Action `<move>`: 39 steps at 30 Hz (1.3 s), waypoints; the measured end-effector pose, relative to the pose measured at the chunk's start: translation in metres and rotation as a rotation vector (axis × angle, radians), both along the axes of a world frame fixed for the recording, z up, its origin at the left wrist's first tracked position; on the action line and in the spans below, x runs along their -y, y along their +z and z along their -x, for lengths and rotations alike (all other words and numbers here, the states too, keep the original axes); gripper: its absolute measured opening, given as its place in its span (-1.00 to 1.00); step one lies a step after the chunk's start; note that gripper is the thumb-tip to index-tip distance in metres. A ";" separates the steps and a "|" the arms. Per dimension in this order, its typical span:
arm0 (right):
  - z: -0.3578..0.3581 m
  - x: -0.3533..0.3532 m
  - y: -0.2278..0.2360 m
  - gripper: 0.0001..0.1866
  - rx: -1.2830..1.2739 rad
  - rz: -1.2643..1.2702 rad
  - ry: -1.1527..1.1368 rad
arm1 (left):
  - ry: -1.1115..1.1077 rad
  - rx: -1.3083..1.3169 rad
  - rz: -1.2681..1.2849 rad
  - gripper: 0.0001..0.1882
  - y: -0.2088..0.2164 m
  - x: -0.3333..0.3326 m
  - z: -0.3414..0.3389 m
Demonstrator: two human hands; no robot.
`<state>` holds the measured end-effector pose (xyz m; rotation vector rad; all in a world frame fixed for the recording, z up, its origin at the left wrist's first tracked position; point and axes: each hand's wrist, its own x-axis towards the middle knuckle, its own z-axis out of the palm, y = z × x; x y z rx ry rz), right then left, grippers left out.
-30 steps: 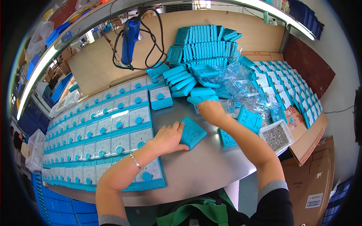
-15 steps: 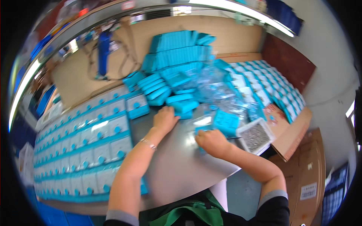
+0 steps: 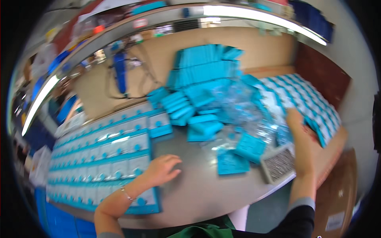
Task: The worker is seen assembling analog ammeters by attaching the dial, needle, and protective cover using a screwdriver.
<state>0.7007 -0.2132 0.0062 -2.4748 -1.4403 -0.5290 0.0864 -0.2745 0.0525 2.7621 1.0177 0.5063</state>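
Observation:
Above the bare metal tabletop [image 3: 186, 178], my left hand [image 3: 162, 169] is open, fingers apart, with nothing in it. It is beside the rows of white-and-teal units with round teal knobs [image 3: 119, 152]. My right hand [image 3: 294, 119] reaches far right, to the edge of another batch of white-and-teal pieces [image 3: 313, 95]. Its fingers are blurred, so any hold is unclear. Between the hands, a flat teal plate [image 3: 232, 162] lies on the table, touching a second teal piece [image 3: 251, 146]. A teal box-like housing [image 3: 204, 129] sits farther back.
Stacked teal housings [image 3: 206, 65] rise at the back, with crumpled clear plastic bags [image 3: 242, 103] to their right. A white tray of small metal parts [image 3: 279, 164] stands at the table's right edge, under my right forearm. Cardboard [image 3: 331, 148] lies beyond it.
My left hand has drawn back from the teal housings toward me and opened. My right hand has left the flat teal plate and swung right and away. The head view has shifted.

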 end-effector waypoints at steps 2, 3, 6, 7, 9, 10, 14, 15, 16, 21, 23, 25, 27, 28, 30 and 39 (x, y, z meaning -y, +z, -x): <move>0.029 0.020 0.029 -0.45 0.039 0.114 -0.023 | 0.020 0.058 0.065 -0.68 0.008 0.020 0.014; 0.015 0.028 0.027 -0.39 -0.027 0.185 -0.083 | 0.051 0.056 0.066 -0.68 0.011 0.028 0.020; 0.010 0.033 0.024 -0.35 -0.138 0.172 -0.070 | 0.155 0.138 0.155 -0.70 0.009 0.045 0.034; 0.016 0.032 0.028 -0.33 -0.149 0.168 -0.079 | 0.170 0.161 0.159 -0.70 0.004 0.048 0.040; 0.020 0.030 0.031 -0.30 -0.155 0.167 -0.093 | 0.182 0.188 0.165 -0.70 -0.001 0.054 0.044; 0.020 0.028 0.032 -0.30 -0.156 0.134 -0.086 | 0.168 0.198 0.157 -0.70 -0.003 0.056 0.043; 0.022 0.020 0.018 -0.46 -0.134 0.060 -0.066 | 0.139 0.268 0.160 -0.69 -0.006 0.065 0.038; 0.023 0.021 0.018 -0.46 -0.124 0.059 -0.056 | 0.148 0.278 0.157 -0.69 -0.006 0.070 0.040; 0.025 0.022 0.018 -0.53 -0.084 0.030 -0.101 | 0.154 0.288 0.137 -0.68 -0.006 0.074 0.041; -0.006 0.065 0.042 -0.82 0.072 -0.196 -0.168 | 0.160 0.346 0.076 -0.67 0.001 0.110 0.054; 0.019 0.076 0.068 -0.83 0.142 -0.192 -0.073 | 0.155 0.439 0.145 -0.68 -0.005 0.108 0.055; 0.070 0.091 0.095 -0.85 0.180 -0.273 0.168 | 0.118 0.545 0.332 -0.65 -0.012 0.119 0.040; 0.152 0.109 0.113 -0.84 0.137 -0.341 0.476 | 0.089 0.643 0.522 -0.63 -0.019 0.129 0.013; 0.184 0.115 0.112 -0.83 0.225 -0.436 0.725 | 0.033 0.875 0.861 -0.60 -0.025 0.131 -0.004; 0.279 0.139 0.112 -0.70 0.136 -0.342 0.958 | 0.001 1.108 1.222 -0.56 -0.030 0.136 -0.029; 0.386 0.183 0.082 -0.74 -0.900 -0.029 1.236 | -0.061 1.504 1.792 -0.47 -0.052 0.122 -0.011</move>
